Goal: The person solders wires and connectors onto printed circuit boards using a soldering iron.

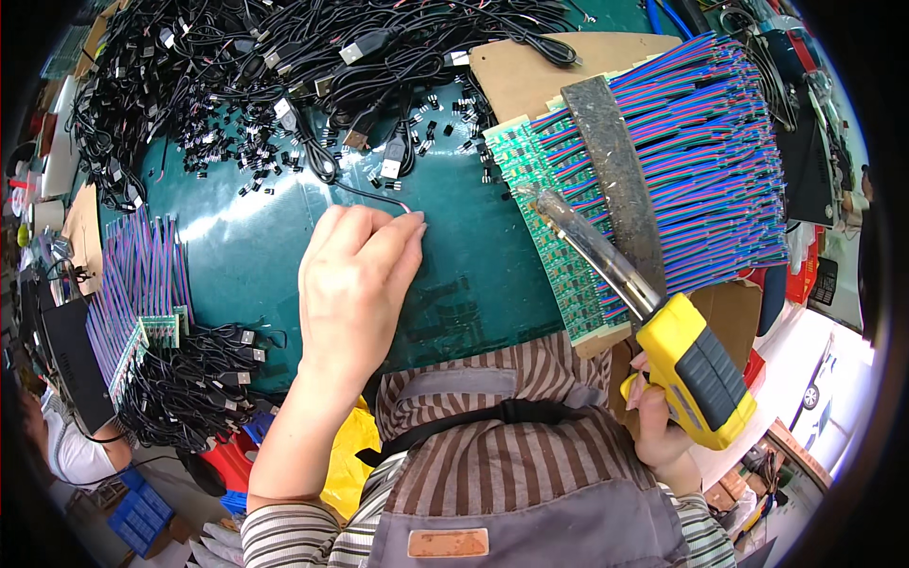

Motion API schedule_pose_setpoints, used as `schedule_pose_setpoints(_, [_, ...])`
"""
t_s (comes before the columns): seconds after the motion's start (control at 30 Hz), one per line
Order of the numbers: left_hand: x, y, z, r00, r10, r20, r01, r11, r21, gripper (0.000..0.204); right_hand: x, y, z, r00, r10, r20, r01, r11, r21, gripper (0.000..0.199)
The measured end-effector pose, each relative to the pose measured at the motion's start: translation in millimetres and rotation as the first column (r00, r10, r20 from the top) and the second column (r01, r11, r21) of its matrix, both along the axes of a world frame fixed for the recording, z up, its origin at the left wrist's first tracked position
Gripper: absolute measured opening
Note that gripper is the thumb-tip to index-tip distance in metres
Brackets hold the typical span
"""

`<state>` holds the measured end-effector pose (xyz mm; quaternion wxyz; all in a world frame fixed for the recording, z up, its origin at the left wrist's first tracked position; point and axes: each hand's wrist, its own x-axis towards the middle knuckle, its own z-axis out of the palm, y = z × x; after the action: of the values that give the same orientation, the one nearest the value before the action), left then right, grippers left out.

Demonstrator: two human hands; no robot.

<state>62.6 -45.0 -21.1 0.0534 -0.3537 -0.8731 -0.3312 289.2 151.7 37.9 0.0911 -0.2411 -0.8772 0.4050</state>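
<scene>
My left hand [350, 275] is closed above the green mat, thumb and forefinger pinched at the thin pinkish wire end of a black USB cable [365, 194]. My right hand [658, 431] grips a yellow-and-black soldering gun [696, 369] at the lower right. Its metal barrel points up and left, and its tip is over a green circuit board panel [554, 256]. Rows of blue, red and black wires [710, 180] run rightward from that panel. A worn flat metal bar [615, 170] lies across the wires.
Tangled black USB cables [379, 52] heap at the back of the green mat [473, 265], with small black connectors [227, 137] scattered before them. Cardboard [511, 71] lies under the panel. At left are wired boards [142, 346] and bundled black cables [208, 379]. Another person's arm [109, 440] shows far left.
</scene>
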Motion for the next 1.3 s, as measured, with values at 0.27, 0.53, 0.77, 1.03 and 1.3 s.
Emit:
schedule_pose_setpoints(0.27, [-2,4,4,0.997,-0.057,-0.049,0.053,0.996,-0.072,0.015,1,-1,5,0.996,-0.090,0.019,0.091,0.994,-0.068,0.017])
schedule_pose_setpoints(0.53, [9,49,11,0.377,-0.179,0.909,-0.304,0.903,0.304,0.020,17,1,3,0.991,-0.079,0.105,0.095,0.983,-0.157,0.019])
schedule_pose_setpoints(0.77, [-1,56,10,0.289,-0.159,0.944,-0.314,0.916,0.250,0.023,28,4,-7,0.997,-0.037,0.073,0.048,0.985,-0.166,0.021])
schedule_pose_setpoints(1.03, [-2,56,10,0.274,-0.159,0.949,-0.343,0.905,0.251,0.022,24,4,-5,0.995,0.012,0.100,-0.007,0.999,-0.048,0.021])
schedule_pose_setpoints(1.3, [-5,55,10,0.250,-0.173,0.953,-0.328,0.911,0.251,0.021,25,5,-3,0.988,0.004,0.156,0.000,1.000,-0.028,0.023])
